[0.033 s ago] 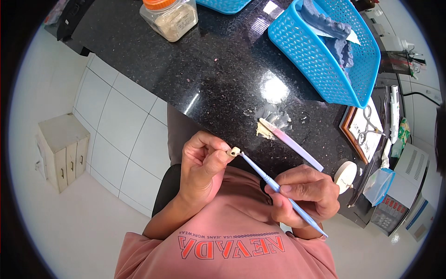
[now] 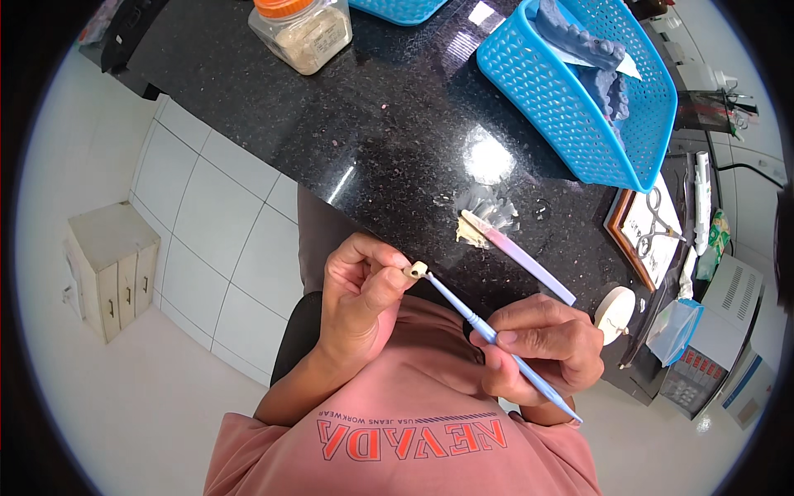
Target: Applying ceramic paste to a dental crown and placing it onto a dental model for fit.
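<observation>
From my remote feed, I see a blue perforated basket (image 2: 529, 107) on a black speckled counter (image 2: 240, 91), holding blue-grey toothed models (image 2: 579, 37) and something white and flat. A clear jar (image 2: 263, 35) with an orange lid (image 2: 285, 7) contains beige powder (image 2: 310, 41); a second blue basket (image 2: 401, 8) is cut off by the upper edge, its contents out of my view.

A pink-and-lavender spatula (image 2: 529, 266) rests with one end on smeared paste (image 2: 473, 236), lying between the right hand and the near basket. A white disc (image 2: 614, 316) sits just beside that hand.

The left hand (image 2: 361, 285) pinches a small pale hollow piece (image 2: 416, 270) over the counter's near edge; the right hand (image 2: 542, 343) grips a slim blue tool (image 2: 475, 318), its tip at the piece, though I cannot tell if they touch.

I count two baskets, one jar, one spatula, one disc, one tool, one hollow piece and at least two models.
</observation>
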`<action>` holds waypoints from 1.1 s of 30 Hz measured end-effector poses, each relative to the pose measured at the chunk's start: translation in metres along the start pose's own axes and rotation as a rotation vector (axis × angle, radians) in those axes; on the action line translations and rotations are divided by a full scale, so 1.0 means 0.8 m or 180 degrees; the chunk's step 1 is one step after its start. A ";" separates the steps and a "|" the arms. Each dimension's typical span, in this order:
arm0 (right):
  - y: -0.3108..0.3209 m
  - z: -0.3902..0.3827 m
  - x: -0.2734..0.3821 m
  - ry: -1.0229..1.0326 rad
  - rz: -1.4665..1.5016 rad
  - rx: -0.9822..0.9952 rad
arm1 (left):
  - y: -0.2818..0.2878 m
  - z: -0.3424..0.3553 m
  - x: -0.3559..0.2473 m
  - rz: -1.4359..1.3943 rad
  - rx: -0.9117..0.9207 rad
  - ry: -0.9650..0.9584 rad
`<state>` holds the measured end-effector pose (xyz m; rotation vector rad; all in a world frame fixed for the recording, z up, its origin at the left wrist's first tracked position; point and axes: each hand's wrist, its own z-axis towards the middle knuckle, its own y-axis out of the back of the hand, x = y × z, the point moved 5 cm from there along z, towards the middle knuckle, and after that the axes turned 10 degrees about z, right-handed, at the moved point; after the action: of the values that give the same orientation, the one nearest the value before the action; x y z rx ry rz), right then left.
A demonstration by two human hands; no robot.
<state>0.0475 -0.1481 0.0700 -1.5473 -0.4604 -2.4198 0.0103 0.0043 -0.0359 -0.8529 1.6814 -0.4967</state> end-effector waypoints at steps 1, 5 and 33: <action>0.000 -0.001 -0.001 0.0018 0.0000 -0.0014 | 0.001 0.000 0.002 0.0030 -0.0038 0.0018; 0.001 -0.002 -0.001 -0.0058 0.0004 -0.0100 | -0.002 -0.001 -0.003 0.0016 0.0030 0.0016; 0.011 -0.007 0.004 -0.0038 -0.0838 -0.0504 | -0.003 -0.001 -0.003 -0.0016 -0.0020 -0.0161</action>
<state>0.0445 -0.1582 0.0718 -1.6581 -0.5153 -2.7046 0.0103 0.0043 -0.0328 -0.8676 1.6358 -0.4699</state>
